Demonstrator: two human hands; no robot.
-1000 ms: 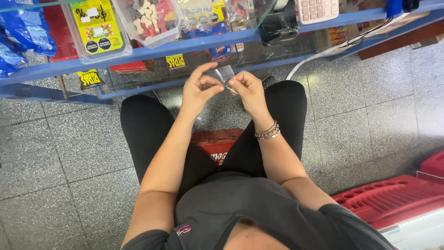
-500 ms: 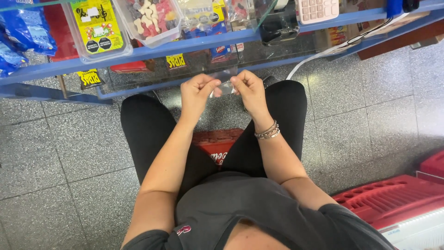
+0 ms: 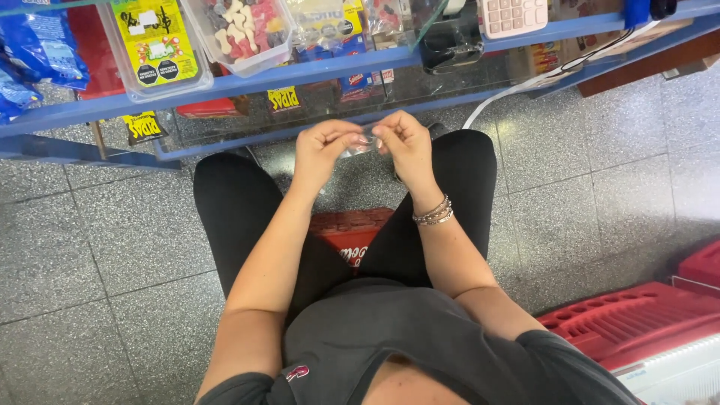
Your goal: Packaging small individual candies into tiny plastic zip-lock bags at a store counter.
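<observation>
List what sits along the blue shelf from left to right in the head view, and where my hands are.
Blue snack bags → clear tub with yellow label → clear tub of red and white sweets → calculator. Below the shelf: left hand, right hand, pinching a small clear wrapper.

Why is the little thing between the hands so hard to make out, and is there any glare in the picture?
Head view: the small clear wrapper pinched between the left hand and right hand is see-through and slightly soft, so its shape is unclear; the glass shelf front shows pale reflections; the light is even, with soft shadows on the speckled floor.
</observation>
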